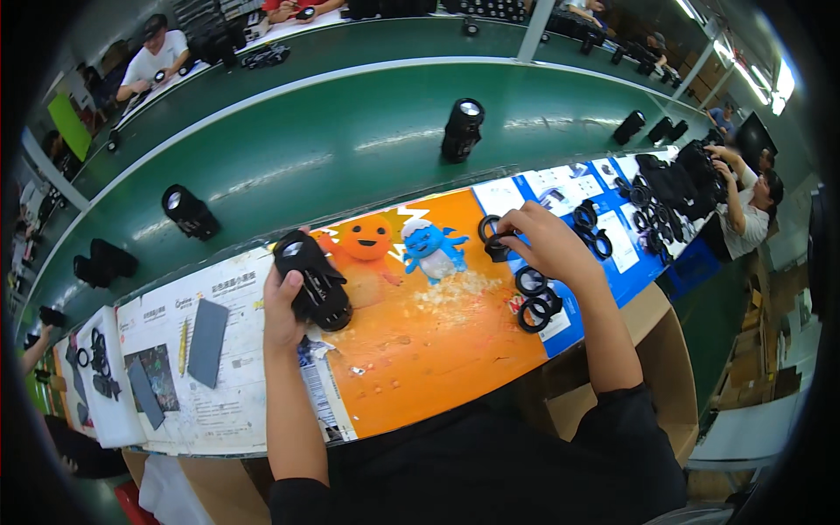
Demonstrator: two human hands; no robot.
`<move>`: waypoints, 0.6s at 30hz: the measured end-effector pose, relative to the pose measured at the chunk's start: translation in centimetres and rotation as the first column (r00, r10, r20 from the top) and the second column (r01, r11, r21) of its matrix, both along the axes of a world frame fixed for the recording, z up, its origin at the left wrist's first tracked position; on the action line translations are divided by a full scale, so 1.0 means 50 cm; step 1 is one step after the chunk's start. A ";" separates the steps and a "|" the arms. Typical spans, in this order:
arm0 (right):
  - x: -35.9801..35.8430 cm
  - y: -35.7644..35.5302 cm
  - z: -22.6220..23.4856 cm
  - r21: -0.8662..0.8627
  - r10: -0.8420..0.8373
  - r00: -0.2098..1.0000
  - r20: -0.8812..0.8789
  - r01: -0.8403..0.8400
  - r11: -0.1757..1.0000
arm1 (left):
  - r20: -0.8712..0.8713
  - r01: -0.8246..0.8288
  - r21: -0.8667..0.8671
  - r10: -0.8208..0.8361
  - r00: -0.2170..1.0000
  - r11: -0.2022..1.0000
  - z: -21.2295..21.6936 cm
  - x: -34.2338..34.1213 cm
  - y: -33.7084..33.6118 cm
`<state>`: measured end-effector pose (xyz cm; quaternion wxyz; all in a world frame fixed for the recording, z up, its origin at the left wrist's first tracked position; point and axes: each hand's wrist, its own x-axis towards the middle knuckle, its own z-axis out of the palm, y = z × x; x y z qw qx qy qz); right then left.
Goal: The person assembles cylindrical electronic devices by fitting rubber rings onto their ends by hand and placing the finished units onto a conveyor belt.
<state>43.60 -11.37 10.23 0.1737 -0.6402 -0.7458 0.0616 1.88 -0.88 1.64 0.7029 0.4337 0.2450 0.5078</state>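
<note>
My left hand (282,317) is wrapped round a black flashlight-like cylinder (322,296), which leans over the orange mat with its round lens end pointing up and away. Over the border of the orange and blue coverings, my right hand (544,243) has its fingertips closed on a black ring (498,248). Another black ring (486,228) lies just beside those fingers. Below the right wrist, several more rings (534,315) rest in a loose cluster. My right fingers partly hide the ring they touch.
Beyond the bench runs a green conveyor belt (350,140) carrying similar black cylinders (462,129). A grey flat bar (208,343) and yellow pencil (184,347) lie at left, near a white foam tray (118,394). A co-worker (745,210) handles black parts at right; cardboard boxes (652,376) stand below the bench.
</note>
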 end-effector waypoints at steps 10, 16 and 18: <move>-0.236 0.127 -0.079 -0.109 0.134 0.976 -0.174 -0.154 0.982 | 0.238 0.118 0.052 -0.127 0.963 0.992 -0.034 0.007 0.012; -0.208 0.126 -0.084 -0.128 0.167 0.830 -0.532 -0.274 0.953 | 0.271 0.097 -0.013 -0.090 0.958 0.995 -0.040 -0.006 0.013; -0.197 0.115 -0.065 -0.159 0.175 0.857 -0.484 -0.283 0.946 | 0.230 0.077 0.000 -0.075 0.970 0.997 -0.028 -0.006 0.015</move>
